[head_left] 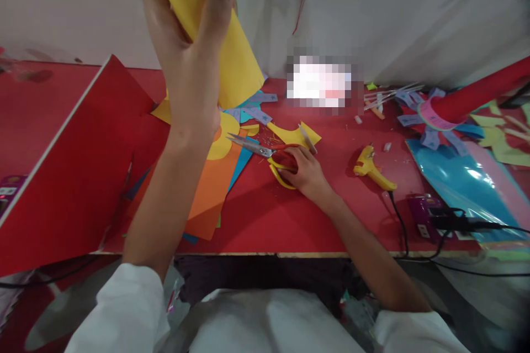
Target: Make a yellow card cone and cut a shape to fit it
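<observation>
My left hand (192, 49) is raised at the upper left, its fingers wrapped round a rolled yellow paper tube (240, 63) that hangs tilted, its lower end toward the table. A bit of green shows behind the tube's top. Low over the red table, my right hand (308, 170) grips the red and yellow handles of a pair of scissors (259, 148), whose blades point left. Just beyond that hand lies a yellow paper offcut (285, 133). Below the tube are a yellow paper flower (226, 135) and orange paper (217, 193).
A yellow glue gun (372, 168) lies right of my right hand, its cord running to a purple power box (426, 215). Further right are blue wrapped sheets (459, 176) and a red tube (488, 88) with a pink band. A big red board (78, 170) leans at left.
</observation>
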